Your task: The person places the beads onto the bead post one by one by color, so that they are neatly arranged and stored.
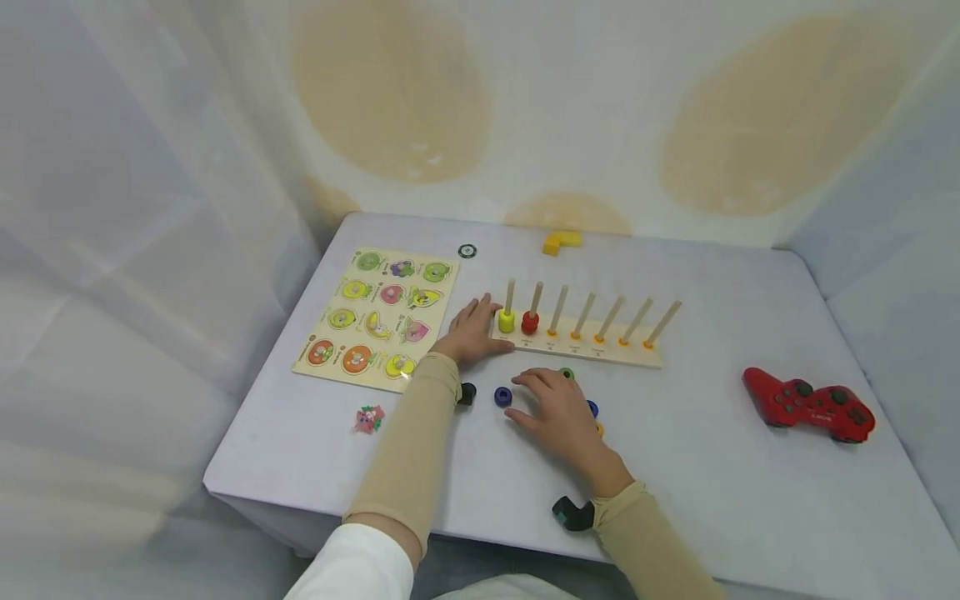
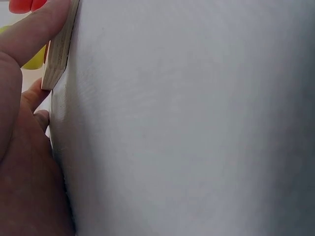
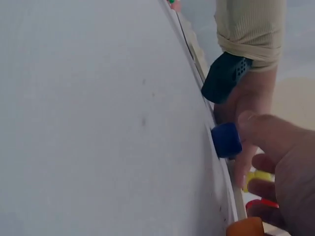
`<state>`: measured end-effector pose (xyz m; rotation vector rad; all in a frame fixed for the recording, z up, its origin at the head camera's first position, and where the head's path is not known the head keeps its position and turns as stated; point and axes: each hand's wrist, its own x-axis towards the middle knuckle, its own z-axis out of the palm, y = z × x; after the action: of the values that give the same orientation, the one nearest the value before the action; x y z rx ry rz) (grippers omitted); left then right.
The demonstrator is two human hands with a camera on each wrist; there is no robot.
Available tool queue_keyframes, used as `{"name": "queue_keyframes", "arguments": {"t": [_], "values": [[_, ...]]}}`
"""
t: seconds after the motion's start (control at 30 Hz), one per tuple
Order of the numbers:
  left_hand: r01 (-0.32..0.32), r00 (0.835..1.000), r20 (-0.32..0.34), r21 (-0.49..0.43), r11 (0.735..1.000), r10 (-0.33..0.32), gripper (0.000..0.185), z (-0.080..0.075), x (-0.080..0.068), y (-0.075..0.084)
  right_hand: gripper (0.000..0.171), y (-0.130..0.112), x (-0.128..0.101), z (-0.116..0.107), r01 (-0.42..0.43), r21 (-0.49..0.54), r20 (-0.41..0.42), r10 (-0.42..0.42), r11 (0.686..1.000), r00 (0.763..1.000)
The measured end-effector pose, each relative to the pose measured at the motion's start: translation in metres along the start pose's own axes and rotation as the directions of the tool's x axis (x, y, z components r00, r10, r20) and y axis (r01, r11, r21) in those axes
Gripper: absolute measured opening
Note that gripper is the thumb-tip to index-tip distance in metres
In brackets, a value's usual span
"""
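Fingers [image 1: 531, 382] of our right hand [image 1: 558, 417] spread loosely over loose rings, holding none; our left hand [image 1: 468, 333] presses flat against the long wooden peg board [image 1: 600, 350] mid-bench. We'd best keep bracing that end. Seven pegs, two rings threaded: one yellow [image 1: 507, 321], one red [image 1: 530, 322]. The blue plastic ring [image 1: 502, 397] lies near the front edge.

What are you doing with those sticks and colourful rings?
A person sits at a table with a wooden peg board. Their left hand rests against its left end. A yellow ring and a red ring sit on the first two pegs. The right hand hovers over loose rings, close to a blue ring.
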<state>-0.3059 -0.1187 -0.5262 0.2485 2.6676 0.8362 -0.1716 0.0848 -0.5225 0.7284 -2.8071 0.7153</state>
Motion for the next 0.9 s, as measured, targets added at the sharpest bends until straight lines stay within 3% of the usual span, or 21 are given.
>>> {"name": "queue_keyframes", "arguments": {"t": [0.17,0.3,0.63,0.7,0.8,0.9], "values": [[0.006,1.0,0.009,0.011,1.0,-0.006,0.089,-0.001,-0.001,0.0,0.05,0.0,0.003,0.008,-0.048,-0.086,0.039,0.051,0.995,0.998],[0.006,1.0,0.014,-0.001,1.0,-0.006,0.089,-0.001,-0.002,0.001,0.04,0.0,0.005,0.011,-0.056,-0.139,0.054,0.064,0.989,0.996],[0.0,1.0,-0.001,0.019,1.0,0.0,0.089,-0.003,-0.003,0.004,0.034,-0.005,0.01,0.012,-0.018,-0.16,0.031,0.023,0.987,0.999],[0.003,1.0,0.004,0.014,1.0,-0.003,0.088,-0.002,-0.003,0.004,0.033,-0.005,0.011,0.012,-0.03,-0.134,-0.002,0.03,0.991,1.0],[0.007,1.0,0.006,0.011,1.0,-0.008,0.088,-0.002,-0.003,0.004,0.032,-0.002,0.013,0.007,-0.05,-0.006,-0.124,0.049,0.999,0.991],[0.013,1.0,0.004,0.015,1.0,-0.013,0.088,0.0,-0.002,0.004,0.033,0.003,0.016,-0.003,-0.047,0.147,-0.289,0.088,0.988,0.953]]}}
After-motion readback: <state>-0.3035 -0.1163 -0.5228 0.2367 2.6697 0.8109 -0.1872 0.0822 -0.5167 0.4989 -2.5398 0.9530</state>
